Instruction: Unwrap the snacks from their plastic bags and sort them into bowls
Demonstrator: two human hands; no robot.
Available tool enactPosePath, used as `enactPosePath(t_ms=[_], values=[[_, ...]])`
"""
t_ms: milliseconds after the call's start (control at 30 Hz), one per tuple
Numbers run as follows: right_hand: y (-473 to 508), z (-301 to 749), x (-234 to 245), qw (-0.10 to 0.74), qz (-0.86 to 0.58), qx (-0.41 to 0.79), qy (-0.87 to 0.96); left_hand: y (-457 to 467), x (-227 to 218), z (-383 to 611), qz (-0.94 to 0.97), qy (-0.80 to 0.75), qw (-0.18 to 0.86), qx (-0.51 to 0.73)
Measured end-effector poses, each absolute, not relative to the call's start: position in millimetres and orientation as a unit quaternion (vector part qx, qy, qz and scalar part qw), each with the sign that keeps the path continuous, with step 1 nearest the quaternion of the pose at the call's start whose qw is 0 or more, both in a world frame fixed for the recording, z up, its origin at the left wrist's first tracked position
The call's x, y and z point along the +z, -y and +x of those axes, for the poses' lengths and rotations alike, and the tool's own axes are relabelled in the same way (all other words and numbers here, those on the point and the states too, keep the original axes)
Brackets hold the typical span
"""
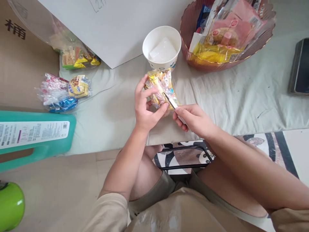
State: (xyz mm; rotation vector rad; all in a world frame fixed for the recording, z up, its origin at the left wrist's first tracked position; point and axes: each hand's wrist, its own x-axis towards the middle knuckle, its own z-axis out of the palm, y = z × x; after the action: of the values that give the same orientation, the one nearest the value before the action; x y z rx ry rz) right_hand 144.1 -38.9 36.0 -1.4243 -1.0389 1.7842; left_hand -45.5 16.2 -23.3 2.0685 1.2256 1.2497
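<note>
Pale green cloth-covered surface (241, 96) across the middle, wrinkled, edge hanging toward the knees. White board (116, 29) at the far side, leaning over the upper left. Brown cardboard (21, 64) to the left, printed with a dark character. Teal plastic jug (36, 135) lying on its side at the left edge, white label up; a green rounded object (9, 206) in the bottom-left corner.

Pink ribbed bowl (193, 61) at the upper right, heaped with wrapped snacks in pink and yellow. Dark flat device (300, 67) at the right edge. White paper cup (161, 48) just left of the bowl, something pale and translucent inside. Clear bag of packets (77, 58) tucked under the board; a small cluster of wrapped sweets (62, 91) near it on the cloth.

Left hand (146, 108) curled around a yellow snack packet (161, 87), fingers and thumb pinching its lower end, held in the air just in front of the cup. Right hand (193, 119) closed around a small knife (172, 104), blade tip touching the packet's wrapper beside the left thumb.
</note>
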Motion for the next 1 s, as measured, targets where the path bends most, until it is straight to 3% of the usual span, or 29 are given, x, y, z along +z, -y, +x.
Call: enactPosePath(t_ms=[333, 500, 600, 767, 1000], values=[[40.8, 148.1, 38.9, 0.252, -0.543, 0.67, 0.439, -36.0, -34.7, -63.3, 0.684, -0.439, 0.213, 0.543], [39.4, 155.5, 38.6, 0.203, -0.552, 0.66, 0.466, -41.7, -38.4, -75.3, 0.622, -0.473, 0.262, 0.566], [34.1, 166.5, 33.8, 0.222, -0.596, 0.554, 0.537, -38.7, -41.2, -78.7, 0.609, -0.515, 0.266, 0.542], [23.9, 191.6, 14.7, 0.264, -0.668, 0.196, 0.668, -27.5, -42.4, -78.7, 0.659, -0.545, 0.21, 0.473], [19.0, 211.4, 3.0, 0.204, -0.684, 0.121, 0.69, -40.4, -38.7, -97.6, 0.661, -0.565, 0.179, 0.46]])
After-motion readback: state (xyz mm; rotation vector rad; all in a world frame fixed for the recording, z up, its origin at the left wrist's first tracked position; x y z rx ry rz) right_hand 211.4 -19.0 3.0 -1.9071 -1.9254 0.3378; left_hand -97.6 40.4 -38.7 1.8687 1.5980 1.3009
